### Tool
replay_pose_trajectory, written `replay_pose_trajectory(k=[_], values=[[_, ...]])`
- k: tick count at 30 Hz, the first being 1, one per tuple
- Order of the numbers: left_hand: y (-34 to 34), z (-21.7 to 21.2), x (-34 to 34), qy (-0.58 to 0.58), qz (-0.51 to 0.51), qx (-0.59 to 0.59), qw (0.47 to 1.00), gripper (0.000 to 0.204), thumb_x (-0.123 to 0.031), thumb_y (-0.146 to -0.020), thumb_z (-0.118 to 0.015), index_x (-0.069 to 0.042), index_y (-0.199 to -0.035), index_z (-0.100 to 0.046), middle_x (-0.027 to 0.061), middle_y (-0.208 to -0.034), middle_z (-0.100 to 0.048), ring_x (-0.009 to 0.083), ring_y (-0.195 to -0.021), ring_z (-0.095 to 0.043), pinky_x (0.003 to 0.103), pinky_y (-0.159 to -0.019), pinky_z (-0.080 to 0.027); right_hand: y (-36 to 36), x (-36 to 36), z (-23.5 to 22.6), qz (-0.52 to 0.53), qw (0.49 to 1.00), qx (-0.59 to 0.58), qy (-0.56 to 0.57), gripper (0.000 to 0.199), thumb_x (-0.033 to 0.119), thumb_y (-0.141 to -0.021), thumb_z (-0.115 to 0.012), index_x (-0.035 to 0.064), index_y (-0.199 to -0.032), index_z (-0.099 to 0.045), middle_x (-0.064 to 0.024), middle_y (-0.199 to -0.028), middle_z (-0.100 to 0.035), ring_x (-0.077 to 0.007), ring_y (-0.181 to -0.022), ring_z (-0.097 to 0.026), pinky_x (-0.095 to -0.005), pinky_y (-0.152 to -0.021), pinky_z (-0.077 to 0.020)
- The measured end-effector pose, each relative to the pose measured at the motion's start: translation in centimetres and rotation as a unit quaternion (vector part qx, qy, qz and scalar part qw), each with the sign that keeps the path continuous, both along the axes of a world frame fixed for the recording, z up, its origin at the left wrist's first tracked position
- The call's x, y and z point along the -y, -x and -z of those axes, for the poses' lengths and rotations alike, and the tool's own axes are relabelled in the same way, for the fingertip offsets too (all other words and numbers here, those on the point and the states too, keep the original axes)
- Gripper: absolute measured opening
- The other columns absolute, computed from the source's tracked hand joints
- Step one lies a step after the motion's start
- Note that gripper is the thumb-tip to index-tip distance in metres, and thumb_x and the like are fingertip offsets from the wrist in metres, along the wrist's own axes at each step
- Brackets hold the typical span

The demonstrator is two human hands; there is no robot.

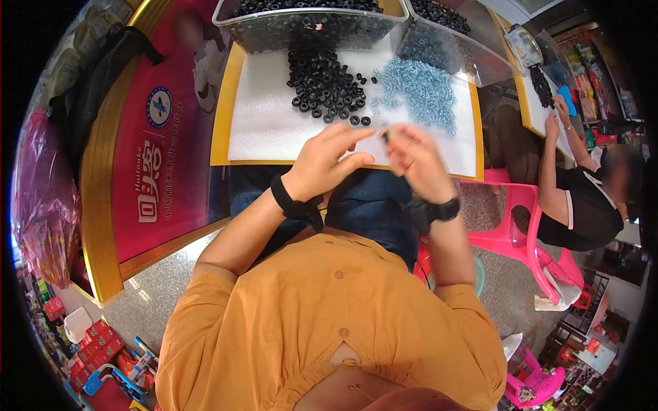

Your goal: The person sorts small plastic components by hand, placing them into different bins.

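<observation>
1. Hands meet over the near edge of a white foam pad (274, 123) on a yellow-rimmed table (223, 103), seen from above the person's head.
2. The left hand (322, 161) has its fingers stretched toward the right, index fingertip almost touching the other hand.
3. The right hand (415, 161) pinches a small dark washer (385, 136) between thumb and fingertips; it is too small to tell which way its axis points.
4. The washer sits between both hands, closer to the right one, which holds it.
5. Just beyond the hands lie a heap of black washers (325, 82) and, to its right, a pile of small silvery-blue screws (418, 92).
6. Clear plastic bins (308, 27) stand at the far edge.
7. A second person (582, 198) sits at the right on a pink chair (514, 219).
</observation>
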State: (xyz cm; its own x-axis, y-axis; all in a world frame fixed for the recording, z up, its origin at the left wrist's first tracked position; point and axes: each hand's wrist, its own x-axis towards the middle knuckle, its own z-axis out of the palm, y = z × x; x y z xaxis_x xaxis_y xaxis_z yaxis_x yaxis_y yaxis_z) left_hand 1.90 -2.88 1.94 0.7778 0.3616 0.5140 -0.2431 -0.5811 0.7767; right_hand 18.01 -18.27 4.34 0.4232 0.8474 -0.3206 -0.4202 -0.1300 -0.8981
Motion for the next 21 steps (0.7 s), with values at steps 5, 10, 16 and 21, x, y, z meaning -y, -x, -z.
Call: replay_pose_trajectory(k=[5, 10, 16, 21], values=[[-0.2, 1.6, -1.1, 0.015, -0.042, -0.024, 0.999, 0.027, -0.014, -0.091, -0.071, -0.004, -0.116, -0.07, 0.0074, -0.076, -0.055, 0.0198, -0.067, -0.053, 0.03, -0.061, -0.044, -9.5, -4.9, -8.5, 0.115, 0.896, 0.422, -0.083, 0.031, 0.016, -0.089, -0.074, 0.0001, -0.115, -0.064, -0.0002, -0.084, -0.063, -0.0063, -0.065, -0.053, -0.0219, -0.058, -0.0429], [-0.3, 2.6, -0.8, -0.012, -0.019, -0.029, 0.999, 0.023, -0.021, -0.093, -0.068, -0.007, -0.111, -0.072, 0.0109, -0.083, -0.06, 0.0276, -0.074, -0.061, 0.035, -0.066, -0.05, -19.0, -8.0, -8.4, 0.2, 0.68, 0.705, -0.001, 0.027, 0.021, -0.094, -0.069, 0.0055, -0.115, -0.069, -0.0033, -0.095, -0.069, -0.0155, -0.081, -0.063, -0.0289, -0.075, -0.05], [-0.4, 2.8, -0.8, -0.049, -0.008, 0.01, 0.999, 0.018, -0.014, -0.092, -0.07, -0.005, -0.107, -0.073, 0.0086, -0.08, -0.06, 0.0223, -0.068, -0.059, 0.031, -0.061, -0.048, -11.7, -8.7, -6.2, 0.156, 0.547, 0.813, -0.123, 0.01, 0.016, -0.089, -0.071, 0.0102, -0.095, -0.074, -0.0078, -0.096, -0.071, -0.0308, -0.096, -0.064, -0.0403, -0.087, -0.0491], [-0.3, 3.0, -0.7, -0.062, -0.003, 0.02, 0.998, 0.016, -0.014, -0.092, -0.069, -0.006, -0.105, -0.074, 0.0079, -0.078, -0.06, 0.023, -0.066, -0.06, 0.033, -0.059, -0.049, -7.0, -11.6, -1.0, -0.001, 0.633, 0.769, -0.085, 0.015, 0.014, -0.087, -0.069, 0.0097, -0.1, -0.074, -0.0098, -0.098, -0.071, -0.0319, -0.098, -0.064, -0.0408, -0.089, -0.0498]])
